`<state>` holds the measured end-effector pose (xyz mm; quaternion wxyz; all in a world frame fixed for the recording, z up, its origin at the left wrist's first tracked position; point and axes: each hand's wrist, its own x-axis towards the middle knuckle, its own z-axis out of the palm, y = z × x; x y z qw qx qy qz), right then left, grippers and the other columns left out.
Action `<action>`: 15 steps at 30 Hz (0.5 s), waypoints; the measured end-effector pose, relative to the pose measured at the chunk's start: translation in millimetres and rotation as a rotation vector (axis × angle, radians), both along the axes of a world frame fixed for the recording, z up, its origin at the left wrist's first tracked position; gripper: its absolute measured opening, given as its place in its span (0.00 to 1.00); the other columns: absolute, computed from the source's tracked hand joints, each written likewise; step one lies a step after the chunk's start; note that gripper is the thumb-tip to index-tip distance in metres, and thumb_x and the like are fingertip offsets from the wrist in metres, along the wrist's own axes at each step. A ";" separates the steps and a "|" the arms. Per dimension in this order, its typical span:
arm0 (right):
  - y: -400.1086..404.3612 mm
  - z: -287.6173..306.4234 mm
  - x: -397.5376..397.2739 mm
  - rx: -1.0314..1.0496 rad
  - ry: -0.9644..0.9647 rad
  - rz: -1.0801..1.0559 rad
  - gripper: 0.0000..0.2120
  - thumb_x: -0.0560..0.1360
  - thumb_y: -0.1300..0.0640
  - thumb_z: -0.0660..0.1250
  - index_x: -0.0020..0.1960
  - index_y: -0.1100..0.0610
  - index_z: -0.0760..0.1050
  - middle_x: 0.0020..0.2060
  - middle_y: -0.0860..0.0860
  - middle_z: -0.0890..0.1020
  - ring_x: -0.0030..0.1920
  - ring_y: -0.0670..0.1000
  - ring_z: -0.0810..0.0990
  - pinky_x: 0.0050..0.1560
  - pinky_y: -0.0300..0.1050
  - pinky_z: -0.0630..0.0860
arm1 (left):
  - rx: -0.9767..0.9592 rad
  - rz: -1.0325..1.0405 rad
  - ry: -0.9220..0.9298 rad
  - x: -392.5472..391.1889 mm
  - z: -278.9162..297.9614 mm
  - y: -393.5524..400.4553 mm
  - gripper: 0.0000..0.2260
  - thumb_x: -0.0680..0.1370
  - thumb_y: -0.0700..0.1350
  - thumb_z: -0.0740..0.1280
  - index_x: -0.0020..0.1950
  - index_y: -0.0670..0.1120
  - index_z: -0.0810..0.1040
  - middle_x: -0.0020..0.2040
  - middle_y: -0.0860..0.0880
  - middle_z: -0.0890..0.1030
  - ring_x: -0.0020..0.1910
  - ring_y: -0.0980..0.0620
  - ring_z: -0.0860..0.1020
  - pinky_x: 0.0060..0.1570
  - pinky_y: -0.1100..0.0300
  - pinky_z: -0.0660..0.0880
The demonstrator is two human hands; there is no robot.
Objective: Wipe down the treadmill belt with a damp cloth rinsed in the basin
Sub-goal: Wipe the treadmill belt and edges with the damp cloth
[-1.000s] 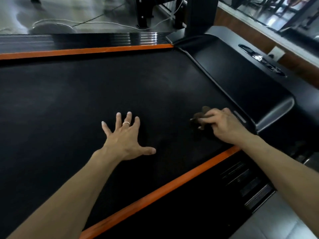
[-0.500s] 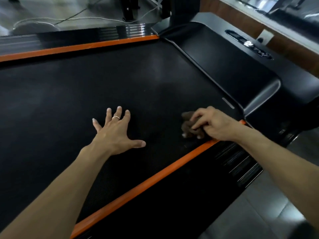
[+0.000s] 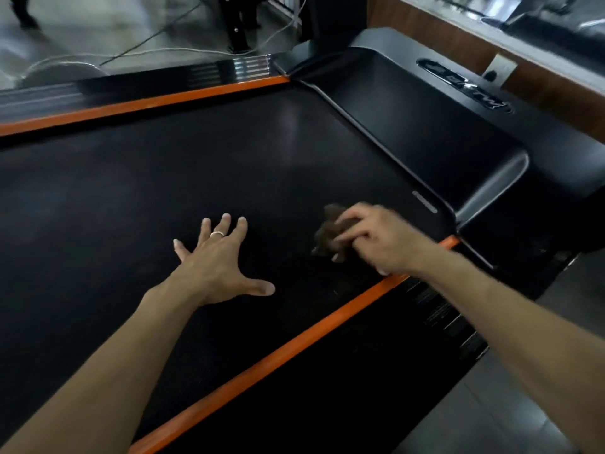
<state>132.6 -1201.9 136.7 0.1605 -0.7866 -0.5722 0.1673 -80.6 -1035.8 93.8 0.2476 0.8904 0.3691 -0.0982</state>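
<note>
The black treadmill belt [image 3: 163, 198] fills most of the head view, edged by orange strips. My left hand [image 3: 219, 263] lies flat on the belt with fingers spread and a ring on one finger. A small bunched brown cloth [image 3: 330, 234] sits on the belt near its right end. My right hand [image 3: 376, 240] grips the cloth with curled fingers and presses it onto the belt, close to the near orange strip [image 3: 294, 342]. The right hand and cloth look motion-blurred. No basin is in view.
The glossy black motor cover [image 3: 425, 126] rises just right of the cloth. A black side rail [image 3: 360, 371] runs along the near edge. Grey floor [image 3: 491, 404] lies at lower right. Cables [image 3: 147, 54] and a black post [image 3: 235, 24] stand beyond the far rail.
My right hand has slid the cloth along the belt toward the near orange strip, with small shifts since. My left hand has stayed planted. The view has tilted slightly.
</note>
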 end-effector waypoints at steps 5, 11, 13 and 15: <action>-17.4 -28.4 -48.9 -0.091 -0.005 0.297 0.13 0.71 0.55 0.60 0.42 0.48 0.84 0.56 0.43 0.79 0.55 0.49 0.72 0.59 0.51 0.70 | 0.015 -0.007 0.053 4.0 -3.6 -0.1 0.57 0.63 0.67 0.74 0.80 0.54 0.41 0.80 0.52 0.37 0.77 0.46 0.33 0.69 0.30 0.36; -42.3 2.7 49.2 -0.190 -0.164 0.053 0.15 0.74 0.63 0.60 0.41 0.52 0.84 0.55 0.41 0.78 0.55 0.47 0.69 0.62 0.45 0.67 | -0.001 -0.005 0.033 11.1 0.8 -7.6 0.58 0.63 0.66 0.75 0.79 0.55 0.41 0.80 0.51 0.39 0.77 0.45 0.34 0.69 0.30 0.37; -25.6 6.7 50.9 -0.102 -0.194 -0.038 0.15 0.75 0.61 0.59 0.41 0.54 0.84 0.55 0.44 0.80 0.54 0.51 0.73 0.60 0.40 0.64 | 0.017 -0.018 -0.003 17.1 2.9 -15.6 0.56 0.64 0.67 0.74 0.80 0.55 0.41 0.80 0.50 0.39 0.77 0.45 0.33 0.69 0.31 0.36; -2.7 0.3 32.1 0.017 -0.142 -0.079 0.16 0.71 0.52 0.58 0.42 0.54 0.84 0.52 0.48 0.82 0.50 0.55 0.79 0.57 0.40 0.70 | 0.046 -0.017 -0.047 26.4 2.9 -22.1 0.53 0.67 0.67 0.72 0.80 0.54 0.42 0.80 0.49 0.39 0.77 0.45 0.34 0.69 0.31 0.36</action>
